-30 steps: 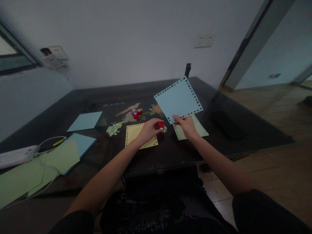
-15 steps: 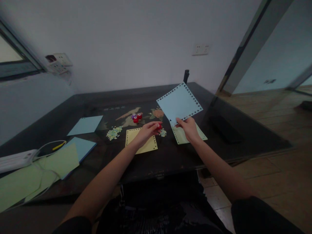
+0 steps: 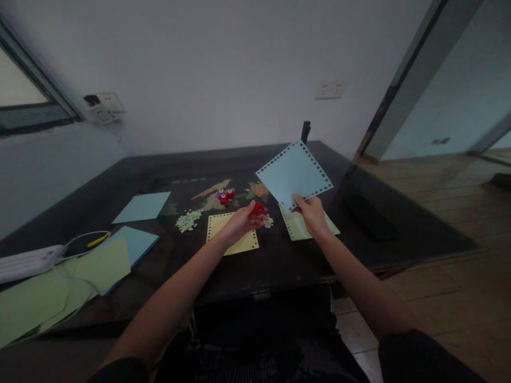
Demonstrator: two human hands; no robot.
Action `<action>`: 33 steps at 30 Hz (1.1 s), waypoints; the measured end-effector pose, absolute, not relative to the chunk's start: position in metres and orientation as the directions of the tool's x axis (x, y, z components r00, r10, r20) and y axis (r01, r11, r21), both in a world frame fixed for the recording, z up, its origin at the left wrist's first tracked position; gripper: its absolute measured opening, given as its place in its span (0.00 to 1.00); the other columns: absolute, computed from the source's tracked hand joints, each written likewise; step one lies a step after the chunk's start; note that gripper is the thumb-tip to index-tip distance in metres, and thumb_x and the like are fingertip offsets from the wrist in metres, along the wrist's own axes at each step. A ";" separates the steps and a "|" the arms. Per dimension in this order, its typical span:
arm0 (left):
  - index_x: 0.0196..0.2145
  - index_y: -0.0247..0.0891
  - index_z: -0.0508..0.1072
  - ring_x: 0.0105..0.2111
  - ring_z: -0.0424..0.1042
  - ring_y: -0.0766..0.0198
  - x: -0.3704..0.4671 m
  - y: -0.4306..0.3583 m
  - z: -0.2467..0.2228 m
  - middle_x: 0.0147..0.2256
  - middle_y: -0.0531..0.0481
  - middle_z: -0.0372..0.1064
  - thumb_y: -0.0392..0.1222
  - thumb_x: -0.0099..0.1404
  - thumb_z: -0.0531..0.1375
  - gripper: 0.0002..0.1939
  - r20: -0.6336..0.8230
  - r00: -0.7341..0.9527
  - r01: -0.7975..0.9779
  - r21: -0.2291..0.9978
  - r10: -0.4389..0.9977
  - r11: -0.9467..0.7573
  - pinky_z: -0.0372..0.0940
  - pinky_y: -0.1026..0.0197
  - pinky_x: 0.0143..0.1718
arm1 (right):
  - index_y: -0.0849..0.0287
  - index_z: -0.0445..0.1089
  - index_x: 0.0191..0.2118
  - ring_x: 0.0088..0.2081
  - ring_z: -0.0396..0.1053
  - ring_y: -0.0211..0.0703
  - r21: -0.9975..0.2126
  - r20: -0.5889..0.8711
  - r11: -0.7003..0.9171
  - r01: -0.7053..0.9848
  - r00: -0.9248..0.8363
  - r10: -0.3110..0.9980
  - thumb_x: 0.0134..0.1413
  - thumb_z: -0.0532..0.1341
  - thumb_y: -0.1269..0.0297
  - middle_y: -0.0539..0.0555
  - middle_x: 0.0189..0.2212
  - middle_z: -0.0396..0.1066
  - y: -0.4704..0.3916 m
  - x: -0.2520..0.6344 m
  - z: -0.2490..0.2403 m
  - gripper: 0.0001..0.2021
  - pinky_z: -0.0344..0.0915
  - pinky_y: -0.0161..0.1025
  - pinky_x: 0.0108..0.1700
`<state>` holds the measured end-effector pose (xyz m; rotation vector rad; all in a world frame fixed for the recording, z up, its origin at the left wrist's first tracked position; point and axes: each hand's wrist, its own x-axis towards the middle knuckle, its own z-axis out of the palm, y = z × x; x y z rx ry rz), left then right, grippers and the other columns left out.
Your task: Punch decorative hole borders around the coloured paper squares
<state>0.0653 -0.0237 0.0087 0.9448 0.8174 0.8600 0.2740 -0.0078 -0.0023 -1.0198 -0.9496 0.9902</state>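
Observation:
In my left hand is a small red craft hole punch, held between thumb and fingers above the table. My right hand pinches the lower corner of a light-blue paper sheet, raised and tilted, with small holes along its edges. Below my left hand lies a yellow sheet with holes along its borders, partly covered by the hand. A pale green sheet with punched edges lies under my right hand. Beyond my left hand stand a purple punch and two red punches.
Paper bits form a pile left of the yellow sheet. Farther left are a blue sheet, green sheets, a white power strip and a cable. A dark flat object lies right; a black upright object stands behind.
My left hand has turned the red punch, showing a different side of it, and its fingers have shifted. The blue sheet stays in my right hand, almost unmoved. The view has tilted slightly.

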 end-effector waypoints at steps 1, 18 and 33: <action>0.37 0.34 0.72 0.24 0.70 0.71 0.066 -0.024 0.009 0.28 0.47 0.73 0.54 0.67 0.50 0.20 -0.215 0.418 -0.243 0.910 0.882 0.337 0.65 0.67 0.29 | 0.63 0.71 0.29 0.24 0.67 0.40 -0.955 0.155 0.213 -0.205 0.268 0.951 0.35 0.68 0.55 0.53 0.25 0.73 -0.008 0.274 -0.003 0.17 0.67 0.39 0.27; 0.33 0.35 0.72 0.29 0.66 0.66 0.075 -0.022 0.014 0.30 0.50 0.70 0.54 0.60 0.57 0.18 0.108 0.269 0.185 0.969 0.957 -0.161 0.59 0.65 0.29 | 0.59 0.68 0.34 0.34 0.71 0.46 -0.884 0.301 0.416 -0.215 0.420 0.857 0.37 0.67 0.56 0.53 0.33 0.74 -0.004 0.325 0.028 0.17 0.70 0.43 0.34; 0.33 0.34 0.75 0.32 0.71 0.61 0.121 0.083 -0.002 0.31 0.46 0.73 0.42 0.54 0.63 0.09 0.222 0.253 0.630 0.701 0.942 -0.335 0.63 0.61 0.35 | 0.60 0.73 0.30 0.27 0.69 0.42 -0.940 0.180 0.301 -0.164 0.509 0.842 0.26 0.71 0.59 0.53 0.27 0.75 -0.009 0.404 -0.010 0.18 0.68 0.40 0.29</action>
